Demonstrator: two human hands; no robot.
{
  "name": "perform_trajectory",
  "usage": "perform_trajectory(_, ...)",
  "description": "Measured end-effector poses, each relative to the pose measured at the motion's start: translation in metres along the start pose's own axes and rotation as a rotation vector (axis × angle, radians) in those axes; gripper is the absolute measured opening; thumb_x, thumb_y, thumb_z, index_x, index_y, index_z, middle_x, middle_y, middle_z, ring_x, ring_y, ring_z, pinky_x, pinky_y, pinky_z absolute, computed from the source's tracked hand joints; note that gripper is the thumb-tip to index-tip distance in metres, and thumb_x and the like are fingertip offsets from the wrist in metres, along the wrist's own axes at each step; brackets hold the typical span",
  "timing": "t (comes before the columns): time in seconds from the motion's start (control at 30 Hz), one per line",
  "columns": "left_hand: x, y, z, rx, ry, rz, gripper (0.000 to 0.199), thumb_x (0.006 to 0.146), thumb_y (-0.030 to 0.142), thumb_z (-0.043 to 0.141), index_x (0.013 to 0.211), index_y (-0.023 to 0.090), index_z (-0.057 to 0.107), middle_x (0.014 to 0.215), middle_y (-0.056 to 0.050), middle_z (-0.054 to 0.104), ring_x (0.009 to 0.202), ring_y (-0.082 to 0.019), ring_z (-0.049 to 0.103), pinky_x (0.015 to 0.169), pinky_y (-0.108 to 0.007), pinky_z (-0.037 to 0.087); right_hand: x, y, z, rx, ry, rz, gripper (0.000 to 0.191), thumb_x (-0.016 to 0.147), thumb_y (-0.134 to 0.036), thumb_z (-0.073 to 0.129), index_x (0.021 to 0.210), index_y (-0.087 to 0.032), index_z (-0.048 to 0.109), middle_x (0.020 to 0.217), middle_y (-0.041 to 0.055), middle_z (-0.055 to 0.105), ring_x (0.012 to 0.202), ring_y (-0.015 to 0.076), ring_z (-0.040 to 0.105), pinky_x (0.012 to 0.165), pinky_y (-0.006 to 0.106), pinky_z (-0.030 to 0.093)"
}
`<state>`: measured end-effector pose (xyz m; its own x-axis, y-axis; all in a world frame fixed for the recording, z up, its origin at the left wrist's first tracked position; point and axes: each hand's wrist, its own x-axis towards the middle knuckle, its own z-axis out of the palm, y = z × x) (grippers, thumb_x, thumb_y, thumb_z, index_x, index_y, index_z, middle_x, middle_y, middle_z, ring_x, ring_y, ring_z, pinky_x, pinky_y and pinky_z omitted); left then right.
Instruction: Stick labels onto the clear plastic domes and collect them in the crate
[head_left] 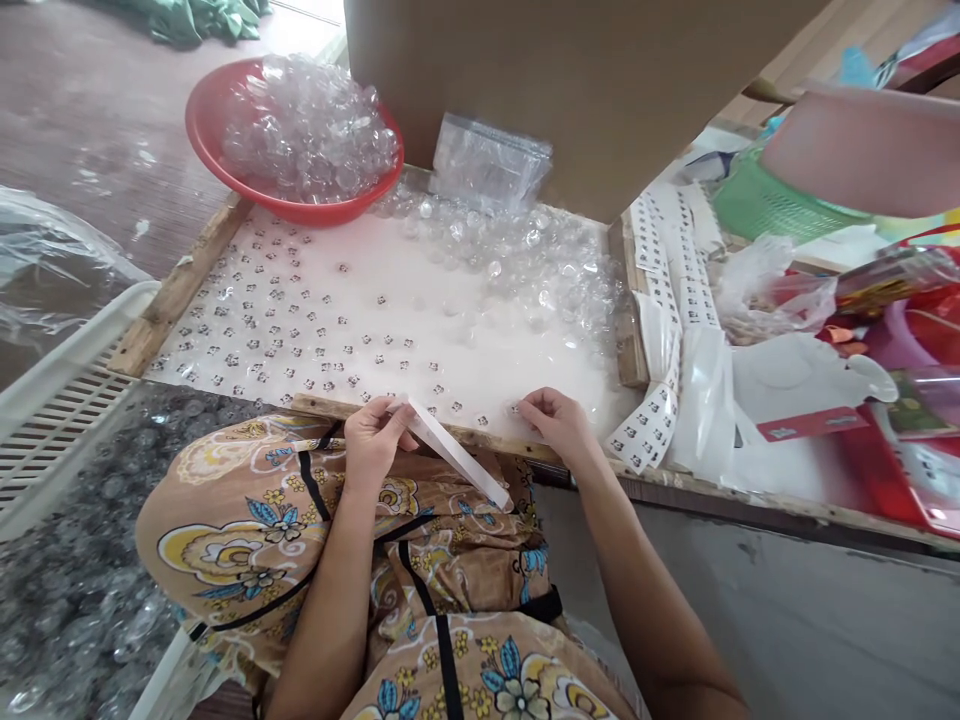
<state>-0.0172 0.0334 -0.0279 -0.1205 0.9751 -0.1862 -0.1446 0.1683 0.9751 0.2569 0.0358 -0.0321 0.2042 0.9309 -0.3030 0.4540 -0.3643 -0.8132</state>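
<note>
My left hand (377, 436) pinches one end of a narrow white strip (461, 462), which slants down to the right over my patterned clothing. My right hand (556, 424) is at the front edge of the white work surface (420, 300), its fingers closed at a small clear piece with a dark print (516, 408). Many small clear pieces with panda-like prints (259, 330) lie spread over the left and front of the surface. Plain clear round pieces (540, 260) are heaped at its back right.
A red bowl (292, 211) of clear pieces stands at the back left, beside a cardboard box (555, 80). Printed sticker strips (651, 420) hang at the right edge. Further right are a green basket (780, 205) and a red tray (885, 480). A white crate (67, 400) is at the left.
</note>
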Motion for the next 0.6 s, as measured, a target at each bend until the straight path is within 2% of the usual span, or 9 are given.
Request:
perform_trajectory(0.37,-0.001,0.001,0.0,0.008,0.003,0.006,0.032,0.073,0.047,0.077,0.074,0.016,0.069,0.041,0.003,0.059,0.035,-0.012,0.056,0.041,-0.019,0.046,0.004,-0.003,0.004,-0.193,0.058,-0.01,0.031,0.075,-0.05,0.062,0.075,-0.02,0.066,0.065,0.0031,0.065,0.061,0.0176,0.056,0.057,0.029,0.039)
perform_trajectory(0.6,-0.001,0.0,0.0,0.002,-0.005,-0.006,0.03,0.074,0.044,0.077,0.073,0.016,0.068,0.041,0.003,0.059,0.035,-0.011,0.056,0.041,-0.018,0.045,-0.009,-0.023,0.014,-0.33,0.088,-0.033,0.021,0.078,-0.043,0.06,0.077,-0.022,0.065,0.075,0.0041,0.07,0.071,0.0207,0.063,0.067,0.033,0.044)
